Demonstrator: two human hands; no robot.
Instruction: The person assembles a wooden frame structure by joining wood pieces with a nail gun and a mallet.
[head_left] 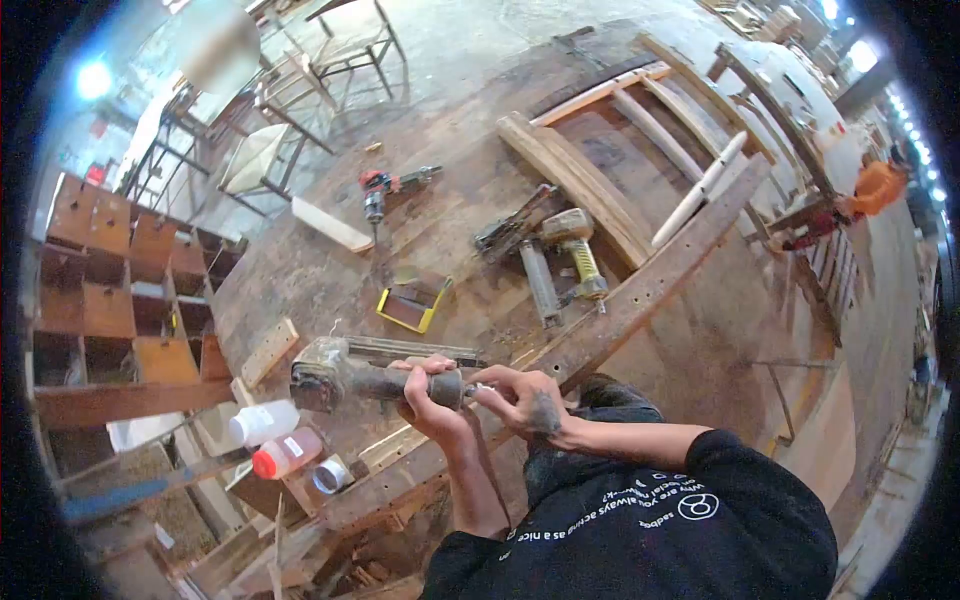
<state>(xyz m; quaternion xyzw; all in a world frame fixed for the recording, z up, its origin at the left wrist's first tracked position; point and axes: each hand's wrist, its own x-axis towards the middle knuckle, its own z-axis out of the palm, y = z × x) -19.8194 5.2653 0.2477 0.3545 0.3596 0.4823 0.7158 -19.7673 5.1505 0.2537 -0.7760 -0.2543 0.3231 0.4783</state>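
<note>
My left hand (pixel 436 402) is wrapped around the handle of a worn nail gun (pixel 330 380), which lies sideways with its head to the left. Its long magazine runs along the far side of the handle. At the handle's butt end, the fingers of my right hand (pixel 525 402) pinch a small silvery fitting (pixel 472 389); part of it is hidden by the fingertips. A second nail gun (pixel 572 240) with a yellowish grip lies on the workbench (pixel 470 300) beyond my hands.
A red cordless drill (pixel 377 190) and a yellow-edged frame (pixel 428 318) lie on the bench. Wooden frame parts (pixel 580 190) stand at the right, beyond a drilled beam (pixel 640 300). Plastic bottles (pixel 285 455) are at lower left, near a cubby shelf (pixel 110 330). A person in orange (pixel 880 187) is far right.
</note>
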